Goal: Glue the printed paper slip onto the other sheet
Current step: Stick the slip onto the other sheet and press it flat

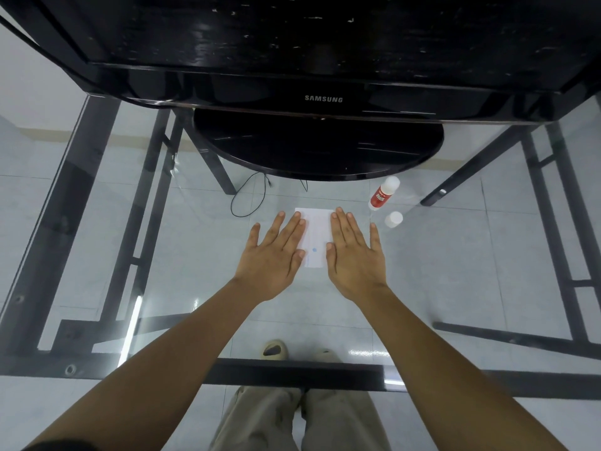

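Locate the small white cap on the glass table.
Head view: the small white cap sits on the glass table, right of the right hand, nearer than the red-labelled white glue bottle.

The paper (317, 232) is white with faint print and a small blue dot. The glue bottle (381, 195) is white with a red label, and the cap (393, 219) is white. The television (292, 43) is glossy black with pale lettering. The table frame (292, 374) and cable (240, 196) are black, the floor tiles (455, 255) pale blue-grey, the trousers (338, 421) khaki, the slipper (275, 349) beige.

A home room: Samsung television (320, 60) on a glass table (97, 222) (tiled floor (455, 255) beneath).
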The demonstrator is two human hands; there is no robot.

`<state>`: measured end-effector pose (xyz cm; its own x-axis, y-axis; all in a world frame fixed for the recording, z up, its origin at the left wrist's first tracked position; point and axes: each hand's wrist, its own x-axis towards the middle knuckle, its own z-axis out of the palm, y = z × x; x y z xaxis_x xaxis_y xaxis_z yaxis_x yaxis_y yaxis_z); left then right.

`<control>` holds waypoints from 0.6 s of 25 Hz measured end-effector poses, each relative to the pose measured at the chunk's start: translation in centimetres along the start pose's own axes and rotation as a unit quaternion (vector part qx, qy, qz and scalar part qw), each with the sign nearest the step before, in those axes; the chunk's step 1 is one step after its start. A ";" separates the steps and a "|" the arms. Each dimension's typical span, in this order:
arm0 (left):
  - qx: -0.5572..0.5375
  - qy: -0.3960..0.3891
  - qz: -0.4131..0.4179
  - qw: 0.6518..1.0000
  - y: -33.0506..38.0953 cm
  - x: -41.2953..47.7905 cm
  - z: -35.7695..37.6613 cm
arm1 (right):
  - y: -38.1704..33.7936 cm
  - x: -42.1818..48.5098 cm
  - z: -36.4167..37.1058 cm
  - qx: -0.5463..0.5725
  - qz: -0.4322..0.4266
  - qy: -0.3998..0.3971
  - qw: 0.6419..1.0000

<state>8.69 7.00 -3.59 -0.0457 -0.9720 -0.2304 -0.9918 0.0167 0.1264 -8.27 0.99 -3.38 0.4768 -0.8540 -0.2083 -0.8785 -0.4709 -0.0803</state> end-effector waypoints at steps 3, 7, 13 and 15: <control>0.011 -0.008 0.001 1.000 0.0 0.2 -0.2 | 0.0 -0.2 0.1 0.009 0.006 0.003 1.000; 0.011 -0.009 -0.003 1.000 -0.2 0.3 -0.3 | 0.0 -0.1 0.1 0.006 0.002 0.008 1.000; -0.009 -0.018 0.004 1.000 -0.9 0.9 -1.5 | 0.1 0.2 0.3 0.043 -0.008 0.003 0.999; -0.019 -0.015 -0.001 1.000 -0.7 1.3 -2.0 | 0.2 0.4 0.2 0.079 -0.012 0.009 0.997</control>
<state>9.55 5.27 -2.08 -0.0487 -0.9646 -0.2592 -0.9865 0.0059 0.1634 -8.21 0.61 -3.66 0.4969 -0.8473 -0.1874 -0.8600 -0.4518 -0.2374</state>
